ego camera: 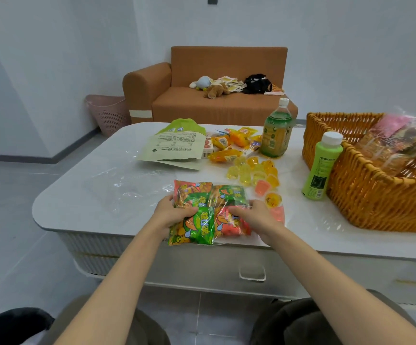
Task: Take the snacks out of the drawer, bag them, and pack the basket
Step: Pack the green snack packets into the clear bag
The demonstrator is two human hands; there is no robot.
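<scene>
Clear plastic bag of green and orange snack packets [211, 195]: flat on the white bench [60, 210], reaching its 6 o'clock edge. Long axis judged 12-to-6, tilted slightly toward 11; loose film at the 6 o'clock end, so mouth probably facing the sitter, not certain. Left hand [174, 212]: at the bag's 9 o'clock side, fingers curled round it, gripping. Right hand [251, 215]: at the 3 o'clock side, likewise curled and gripping; two-sided hold probably meant to square the packets and gather the film before lifting. Orange woven wicker basket [381, 202]: at 2 o'clock, well apart, already holding bagged snacks. Yellow and orange jelly cups [256, 170]: loose at 1 o'clock, near the bag, unbagged. Drawer [251, 257]: under the bench, front flush, seemingly closed.
</scene>
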